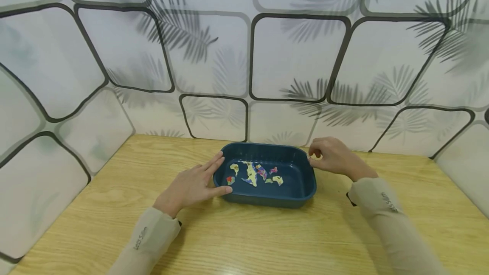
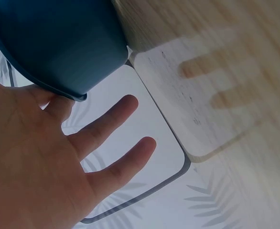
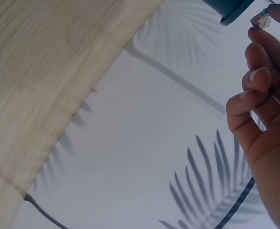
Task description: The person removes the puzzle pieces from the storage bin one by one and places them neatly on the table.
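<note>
A dark blue rectangular basin point(image 1: 263, 201) stands on the wooden table, with several ragged, brightly coloured flat scraps point(image 1: 250, 173) scattered over its bottom, mostly in the left half. My left hand point(image 1: 192, 186) rests against the basin's left end with fingers spread, some touching the rim. In the left wrist view, two fingers point(image 2: 106, 121) stretch out straight beside the basin's wall point(image 2: 68, 47). At the right end of the rim, my right hand point(image 1: 334, 156) pinches a small multicoloured scrap point(image 3: 261, 20) between thumb and fingertip. Its remaining fingers point(image 3: 245, 109) are curled.
The light wooden tabletop point(image 1: 248, 241) extends around the basin. Close behind it rises a white wall covering point(image 1: 290, 58) with dark outlines and grey leaf prints; a similar panel point(image 1: 49, 169) borders the table on the left.
</note>
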Action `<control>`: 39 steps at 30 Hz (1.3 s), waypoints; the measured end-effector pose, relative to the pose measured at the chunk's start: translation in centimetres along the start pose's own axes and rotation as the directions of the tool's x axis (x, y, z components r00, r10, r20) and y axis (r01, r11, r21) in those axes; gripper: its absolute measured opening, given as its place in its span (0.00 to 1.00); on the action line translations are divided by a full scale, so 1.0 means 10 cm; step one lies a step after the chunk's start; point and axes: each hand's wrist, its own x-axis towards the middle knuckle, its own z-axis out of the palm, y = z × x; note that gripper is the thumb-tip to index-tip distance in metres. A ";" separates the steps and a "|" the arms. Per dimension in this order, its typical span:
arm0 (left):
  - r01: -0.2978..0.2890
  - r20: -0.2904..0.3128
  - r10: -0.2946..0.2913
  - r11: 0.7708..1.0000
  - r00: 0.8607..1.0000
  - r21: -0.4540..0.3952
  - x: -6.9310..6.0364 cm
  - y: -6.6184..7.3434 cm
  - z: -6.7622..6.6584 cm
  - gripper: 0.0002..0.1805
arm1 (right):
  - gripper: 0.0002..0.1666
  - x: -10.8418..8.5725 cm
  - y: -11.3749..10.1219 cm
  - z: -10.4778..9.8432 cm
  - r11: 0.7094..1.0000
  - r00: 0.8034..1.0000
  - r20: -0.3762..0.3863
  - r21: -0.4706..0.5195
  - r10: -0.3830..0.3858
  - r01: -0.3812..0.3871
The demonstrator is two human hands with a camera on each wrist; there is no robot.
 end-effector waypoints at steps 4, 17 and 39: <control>0.007 0.000 -0.007 1.000 1.000 0.006 0.00 -0.01 0.01 0.52 | 0.09 -0.05 0.06 -0.05 0.999 1.000 -0.014 -0.028 -0.027 0.026; -0.019 -0.028 0.020 1.000 0.999 0.025 0.01 -0.02 -0.01 0.52 | 0.07 -0.19 0.17 -0.11 0.995 0.995 0.071 -0.077 0.063 -0.058; -0.128 -0.018 0.129 0.990 0.991 0.055 0.02 -0.01 -0.04 0.54 | 0.06 -0.37 0.48 0.14 0.981 0.938 0.300 -0.131 0.176 -0.142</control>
